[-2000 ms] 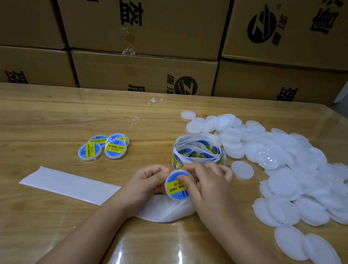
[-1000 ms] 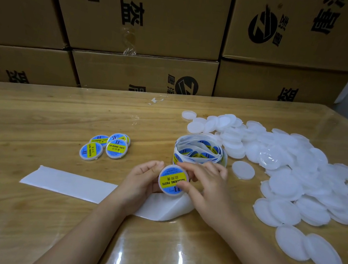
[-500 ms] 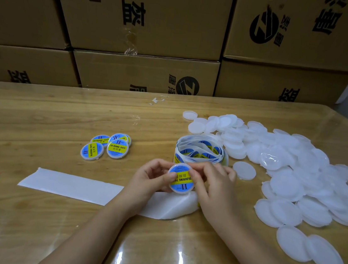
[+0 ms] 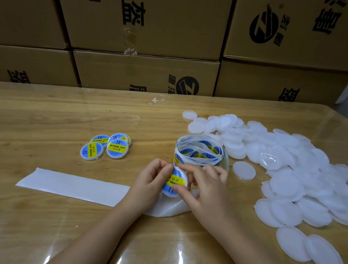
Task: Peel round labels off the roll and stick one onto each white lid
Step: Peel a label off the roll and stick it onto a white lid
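Note:
A white lid [image 4: 175, 182] bearing a blue and yellow round label is held up at the table's middle. My left hand [image 4: 152, 180] pinches its left edge, and my right hand [image 4: 202, 186] holds its right side with the thumb pressed on the label. Just behind stands the loose roll of labels [image 4: 199, 153]. Its empty white backing strip [image 4: 73, 186] trails left under my hands. Several labelled lids [image 4: 107, 147] lie to the left. A big heap of plain white lids [image 4: 289, 173] spreads over the right.
Stacked cardboard boxes [image 4: 149, 31] wall off the far edge of the glossy wooden table [image 4: 29, 115]. One single white lid [image 4: 244, 170] lies beside the roll. Two more white lids [image 4: 311, 249] sit near the front right edge.
The labelled lid has been turned between both hands, so its yellow band now runs at a slant. My right thumb has slid across the label. The hands stay in the same place.

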Demonstrator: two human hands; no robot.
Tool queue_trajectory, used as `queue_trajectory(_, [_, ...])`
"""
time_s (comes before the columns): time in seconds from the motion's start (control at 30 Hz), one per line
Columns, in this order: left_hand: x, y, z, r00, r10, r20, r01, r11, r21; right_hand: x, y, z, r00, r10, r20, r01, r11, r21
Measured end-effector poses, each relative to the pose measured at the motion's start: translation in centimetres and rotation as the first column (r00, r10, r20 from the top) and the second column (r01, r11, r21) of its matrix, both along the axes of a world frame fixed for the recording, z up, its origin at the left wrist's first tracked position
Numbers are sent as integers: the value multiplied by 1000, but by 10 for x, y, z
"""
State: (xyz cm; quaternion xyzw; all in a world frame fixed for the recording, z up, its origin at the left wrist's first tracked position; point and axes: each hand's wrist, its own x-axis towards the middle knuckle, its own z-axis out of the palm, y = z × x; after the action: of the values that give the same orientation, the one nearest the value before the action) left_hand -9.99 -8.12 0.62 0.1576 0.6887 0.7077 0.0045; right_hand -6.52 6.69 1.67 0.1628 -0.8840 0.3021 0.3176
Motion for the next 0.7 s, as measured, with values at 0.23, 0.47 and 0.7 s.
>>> queue_trajectory(0.23, [4,-2,4,997,-74,4,74,997,17,-1,3,-1,984,-148,-97,138,985,-103])
queue_trajectory(0.47, [2,-6,5,999,-35,21,35,999,-3,-4,4,-3,991,-110,-70,103,990,-101])
queue_trajectory(0.7, [-8,-16,7,986,114,124,-129,984,123,-5,15,-7,1000,-7,28,9,996,-85])
